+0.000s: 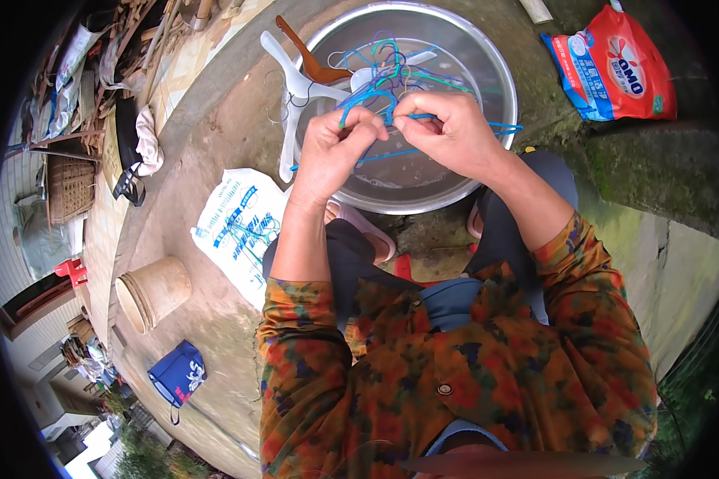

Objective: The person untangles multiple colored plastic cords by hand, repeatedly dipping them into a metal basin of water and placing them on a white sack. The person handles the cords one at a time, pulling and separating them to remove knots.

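Observation:
A blue clothes hanger (pixel 389 155) is held over a round metal basin (pixel 502 72) in front of me. My left hand (pixel 338 146) has its thumb and curled fingers on the hanger near its hook; the exact contact is partly hidden. Close beside it, my right hand (pixel 449 129) pinches the hanger's upper part. Behind my hands, a tangle of thin coloured hangers (pixel 395 69), mostly blue, green and purple, lies in the basin. Some water with foam shows at the basin's near side. White plastic hangers (pixel 299 84) and a brown hanger (pixel 317 69) rest across its left rim.
A white printed plastic bag (pixel 233 221) lies left of my legs, with thin hangers on it. Farther left are a tipped beige bucket (pixel 156 290) and a blue bag (pixel 180 371). A red OMO detergent bag (pixel 626 72) is at the right. Firewood and a woven basket (pixel 71 188) line the far left.

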`<state>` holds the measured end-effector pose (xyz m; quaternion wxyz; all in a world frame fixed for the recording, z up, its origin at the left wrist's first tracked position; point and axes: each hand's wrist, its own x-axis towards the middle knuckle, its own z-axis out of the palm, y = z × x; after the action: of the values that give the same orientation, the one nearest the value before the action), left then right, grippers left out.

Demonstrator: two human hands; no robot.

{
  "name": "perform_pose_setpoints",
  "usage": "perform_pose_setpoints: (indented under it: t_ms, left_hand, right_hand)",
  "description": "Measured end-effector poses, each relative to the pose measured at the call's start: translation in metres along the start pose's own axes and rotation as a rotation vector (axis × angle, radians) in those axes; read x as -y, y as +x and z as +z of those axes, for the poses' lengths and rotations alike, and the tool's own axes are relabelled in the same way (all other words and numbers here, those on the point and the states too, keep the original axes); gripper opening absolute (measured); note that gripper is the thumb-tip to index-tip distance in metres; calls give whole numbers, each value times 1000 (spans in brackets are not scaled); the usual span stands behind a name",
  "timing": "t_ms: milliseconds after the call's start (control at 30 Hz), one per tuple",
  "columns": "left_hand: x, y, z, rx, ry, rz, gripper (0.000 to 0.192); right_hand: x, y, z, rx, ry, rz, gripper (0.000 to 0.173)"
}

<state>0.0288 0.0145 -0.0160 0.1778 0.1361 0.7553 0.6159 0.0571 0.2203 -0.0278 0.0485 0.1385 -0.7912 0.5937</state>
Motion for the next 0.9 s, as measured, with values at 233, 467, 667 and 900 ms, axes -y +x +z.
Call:
perform_pose_setpoints:
  t_ms: [233, 467, 667, 900]
  left_hand:
    - [0, -1, 8, -24, 21, 9, 22]
    - [10, 5, 5, 25, 67, -8, 22]
    - [13, 4, 19, 52, 72, 77, 20]
    - [5, 4, 17, 50, 158, 60, 18]
  right_hand:
    - [-1, 0, 1, 1, 30, 30, 11]
    - [-6, 1, 5, -25, 142, 5, 14]
    - [-11, 2, 4, -84, 30, -189, 10]
    - [-6, 0, 10, -197, 106, -165, 9]
